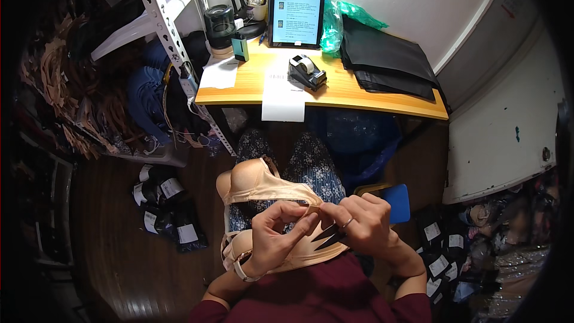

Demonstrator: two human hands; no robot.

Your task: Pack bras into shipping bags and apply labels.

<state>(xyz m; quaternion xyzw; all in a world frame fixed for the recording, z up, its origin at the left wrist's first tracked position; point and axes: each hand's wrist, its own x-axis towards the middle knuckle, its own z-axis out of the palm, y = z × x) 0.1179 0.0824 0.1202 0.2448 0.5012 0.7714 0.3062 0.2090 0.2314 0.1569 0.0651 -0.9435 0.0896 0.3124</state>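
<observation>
Over my lap lies a beige bra [269,187] with smooth moulded cups, one end of its band pinched between both hands. My left hand [279,229], with a watch on its wrist, grips the band's edge between thumb and finger. My right hand [361,224], with a ring on one finger, pinches the same end from the other side and also holds black-bladed scissors [328,236], their blades apart and pointing left. A second beige bra [309,251], or another part of the same one, rests beneath my hands; which it is I cannot tell.
Ahead stands a wooden desk [251,89] with a tablet [296,11], a tape dispenser [307,72], paper and black plastic bags [385,54]. Labelled black packages [170,208] lie on the floor at left, more at right. A metal rack [163,22] and a blue stool-like item [397,204] flank me.
</observation>
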